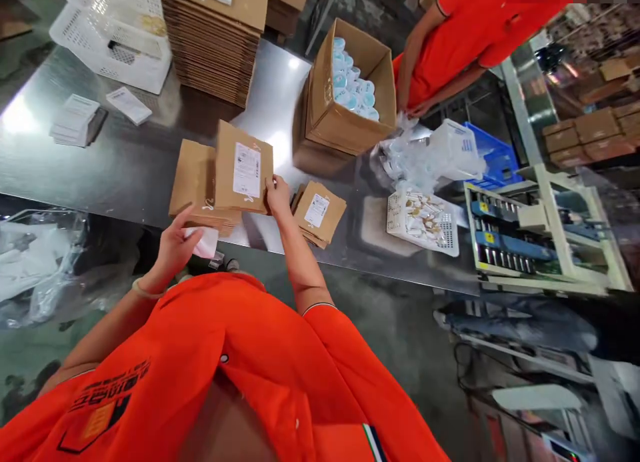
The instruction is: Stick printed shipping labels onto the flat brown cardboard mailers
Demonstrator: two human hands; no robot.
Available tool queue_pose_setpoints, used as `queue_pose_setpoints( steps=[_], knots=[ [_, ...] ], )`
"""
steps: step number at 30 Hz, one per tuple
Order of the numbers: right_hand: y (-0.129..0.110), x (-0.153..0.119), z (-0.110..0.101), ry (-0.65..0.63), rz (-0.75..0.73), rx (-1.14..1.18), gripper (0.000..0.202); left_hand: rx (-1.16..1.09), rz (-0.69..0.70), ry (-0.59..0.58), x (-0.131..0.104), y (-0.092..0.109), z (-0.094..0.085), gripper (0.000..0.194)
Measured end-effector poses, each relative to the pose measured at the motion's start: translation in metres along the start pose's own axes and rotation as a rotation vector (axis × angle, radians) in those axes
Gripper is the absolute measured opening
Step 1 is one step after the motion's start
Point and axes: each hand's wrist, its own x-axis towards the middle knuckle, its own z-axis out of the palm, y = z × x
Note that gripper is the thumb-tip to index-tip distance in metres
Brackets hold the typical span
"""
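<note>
My right hand (279, 195) grips the lower right edge of a flat brown cardboard box (225, 175) that bears a white printed label (247, 170). This box lies partly over a stack of flat cardboard boxes (190, 175) at the table's front edge. In my left hand (176, 245), thumb and fingers are closed on a pale paper slip (204, 242), just in front of the stack. To the right of my right hand sits a smaller pile of flat boxes (327, 230), its top one carrying a white label (317, 211).
Paper stacks (74, 119), a white basket (135, 72) and a tall cardboard stack (213, 49) stand at the back left. An open carton (325, 109) holds several white-and-blue round items. Another person (460, 42) stands behind it. A white basket (397, 215) of small packets is at the right.
</note>
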Motion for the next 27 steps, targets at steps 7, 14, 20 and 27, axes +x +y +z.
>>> queue_pose_setpoints(
  steps=[7, 14, 20, 27],
  knots=[
    [-0.060, -0.007, 0.056, -0.132, -0.062, -0.144, 0.049, 0.159, 0.003, 0.153, 0.012, 0.023, -0.017, 0.075],
    [-0.071, -0.042, 0.030, -0.328, -0.546, -0.351, 0.076, 0.250, 0.024, 0.132, 0.013, 0.010, -0.031, 0.068],
    [-0.077, -0.048, 0.034, -0.564, -0.729, -0.583, 0.066, 0.601, 0.122, -0.041, 0.002, 0.003, -0.018, 0.043],
    [-0.100, -0.059, 0.034, -0.539, -0.889, -0.834, 0.063, 1.179, 0.048, -0.210, -0.002, 0.021, 0.007, 0.059]
  ],
)
